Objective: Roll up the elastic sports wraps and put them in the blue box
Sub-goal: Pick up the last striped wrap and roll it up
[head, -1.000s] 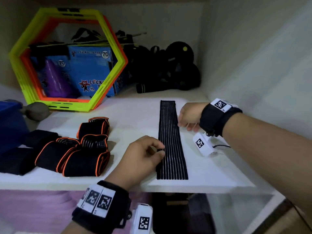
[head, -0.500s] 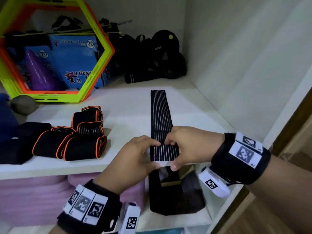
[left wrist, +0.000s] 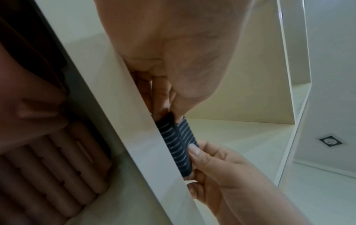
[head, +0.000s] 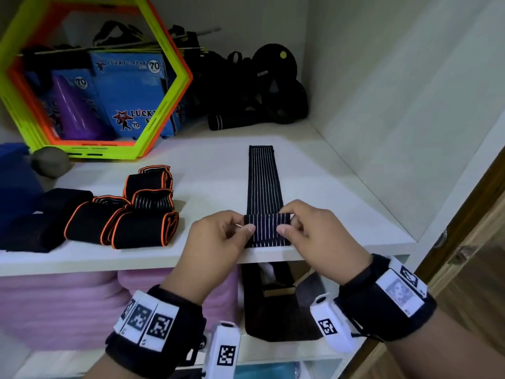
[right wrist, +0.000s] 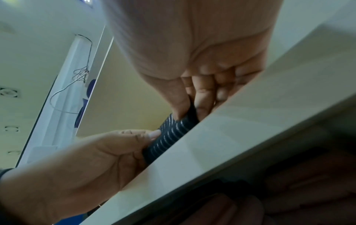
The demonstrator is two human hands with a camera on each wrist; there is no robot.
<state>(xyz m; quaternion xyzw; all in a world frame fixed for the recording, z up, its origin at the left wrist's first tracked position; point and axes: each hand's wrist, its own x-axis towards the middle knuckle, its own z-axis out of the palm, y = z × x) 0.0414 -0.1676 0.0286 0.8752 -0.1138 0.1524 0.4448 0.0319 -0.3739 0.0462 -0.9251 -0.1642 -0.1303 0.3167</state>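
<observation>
Both hands pinch the near end of a black, white-striped elastic wrap (head: 264, 184) at the front edge of the white shelf (head: 341, 187). The left hand (head: 218, 242) has its thumb pressed on top of the folded-over end and its fingers curled behind it; the right hand (head: 319, 236) mirrors this from the 3 o'clock side, thumb on top and fingers tucked at the fold. The wrist views show the end doubled into a short first turn, gripped at either edge. From the fold the wrap runs flat toward 12 o'clock along the shelf. At 9 o'clock of the hands lie black wraps with orange trim (head: 142, 214), partly rolled and bunched together. Further toward 9 o'clock, at the frame's edge, sits a blue box (head: 13, 176). At 11 o'clock a yellow-and-orange hexagonal frame (head: 169, 86) stands upright.
</observation>
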